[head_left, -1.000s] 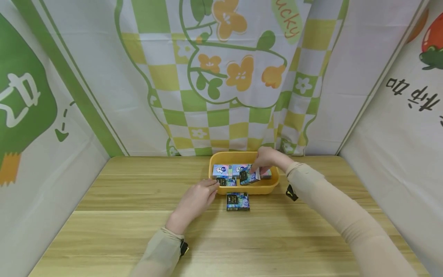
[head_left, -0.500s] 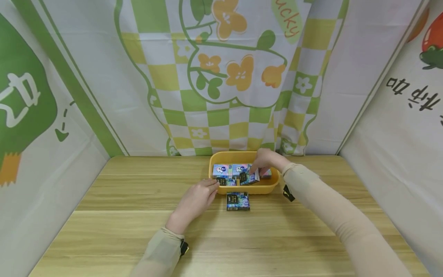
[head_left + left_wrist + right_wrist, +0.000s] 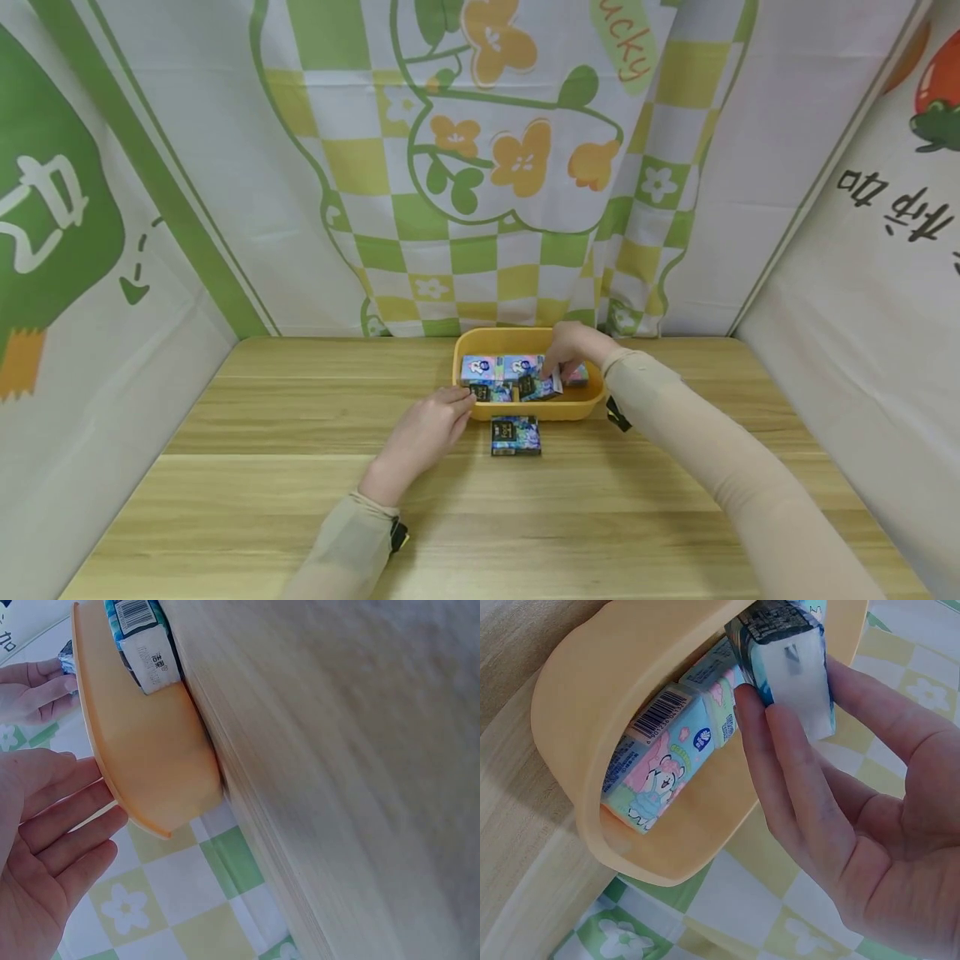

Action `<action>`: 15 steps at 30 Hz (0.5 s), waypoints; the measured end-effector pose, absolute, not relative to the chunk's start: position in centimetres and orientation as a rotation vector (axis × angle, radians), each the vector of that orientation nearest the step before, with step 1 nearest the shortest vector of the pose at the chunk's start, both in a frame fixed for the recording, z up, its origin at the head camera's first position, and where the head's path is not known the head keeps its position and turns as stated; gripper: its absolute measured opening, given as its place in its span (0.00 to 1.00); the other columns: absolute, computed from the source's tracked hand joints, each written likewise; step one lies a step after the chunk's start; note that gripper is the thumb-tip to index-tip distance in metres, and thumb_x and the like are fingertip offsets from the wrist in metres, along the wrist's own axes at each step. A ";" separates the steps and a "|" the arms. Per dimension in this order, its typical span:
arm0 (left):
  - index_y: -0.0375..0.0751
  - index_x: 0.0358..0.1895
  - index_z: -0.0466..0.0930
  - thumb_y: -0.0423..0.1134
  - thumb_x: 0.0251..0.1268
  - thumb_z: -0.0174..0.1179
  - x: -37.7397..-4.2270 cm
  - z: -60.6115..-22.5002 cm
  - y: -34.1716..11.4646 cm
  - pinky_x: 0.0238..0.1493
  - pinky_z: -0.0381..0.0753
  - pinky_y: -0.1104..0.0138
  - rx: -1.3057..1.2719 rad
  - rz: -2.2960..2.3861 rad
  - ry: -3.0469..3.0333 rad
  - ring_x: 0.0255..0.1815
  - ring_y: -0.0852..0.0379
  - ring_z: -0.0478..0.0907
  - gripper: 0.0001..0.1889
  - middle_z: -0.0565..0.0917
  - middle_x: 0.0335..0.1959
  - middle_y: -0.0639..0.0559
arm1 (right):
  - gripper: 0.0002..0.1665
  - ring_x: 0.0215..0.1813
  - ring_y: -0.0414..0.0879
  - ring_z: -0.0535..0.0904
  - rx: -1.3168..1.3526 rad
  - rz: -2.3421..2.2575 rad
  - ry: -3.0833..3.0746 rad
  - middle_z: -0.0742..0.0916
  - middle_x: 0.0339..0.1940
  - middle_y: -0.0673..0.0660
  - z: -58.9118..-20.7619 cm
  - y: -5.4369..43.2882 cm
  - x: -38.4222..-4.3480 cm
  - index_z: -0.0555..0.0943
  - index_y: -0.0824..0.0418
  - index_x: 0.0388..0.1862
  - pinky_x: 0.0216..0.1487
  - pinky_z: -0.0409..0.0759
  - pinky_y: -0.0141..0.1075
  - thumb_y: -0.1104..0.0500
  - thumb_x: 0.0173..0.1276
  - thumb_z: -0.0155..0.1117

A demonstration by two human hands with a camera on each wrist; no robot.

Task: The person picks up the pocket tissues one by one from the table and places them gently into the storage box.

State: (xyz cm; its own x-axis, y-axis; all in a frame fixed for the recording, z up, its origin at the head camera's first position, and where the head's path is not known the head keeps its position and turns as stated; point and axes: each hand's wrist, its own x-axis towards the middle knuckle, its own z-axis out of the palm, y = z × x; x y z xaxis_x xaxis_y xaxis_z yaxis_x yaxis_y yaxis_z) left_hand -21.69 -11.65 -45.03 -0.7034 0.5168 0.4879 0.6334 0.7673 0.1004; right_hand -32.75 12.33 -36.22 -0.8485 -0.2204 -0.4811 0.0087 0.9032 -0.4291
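My right hand (image 3: 579,343) pinches a dark, blue-patterned pocket tissue pack (image 3: 793,671) between thumb and fingertips, tilted inside the mouth of a yellow plastic bin (image 3: 551,411). The pack's white end faces the right wrist camera. At the bin's left front rim, my left hand (image 3: 423,435) rests with fingers extended, fingertips right at the edge in the left wrist view. Another dark tissue pack (image 3: 491,392) lies in the bin's front left. Pale blue and pink tissue packs (image 3: 660,776) with a cartoon print line its back.
One more dark tissue pack (image 3: 515,436) lies flat on the wooden table (image 3: 270,467), just in front of the bin. Behind the bin hangs a green and yellow checkered cloth (image 3: 472,283), with white printed panels on both sides.
My right hand has lowered the tissue pack slightly into the bin, and the right forearm has shifted a little left. The left hand has stayed at the rim.
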 end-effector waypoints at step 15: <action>0.34 0.48 0.83 0.34 0.62 0.61 -21.8 -45.1 -11.7 0.58 0.81 0.55 -0.874 -0.361 -2.516 0.52 0.45 0.82 0.13 0.84 0.49 0.41 | 0.07 0.26 0.43 0.83 -0.151 -0.529 2.465 0.83 0.19 0.53 -36.8 11.0 -32.9 0.83 0.64 0.26 0.50 0.85 0.43 0.61 0.54 0.72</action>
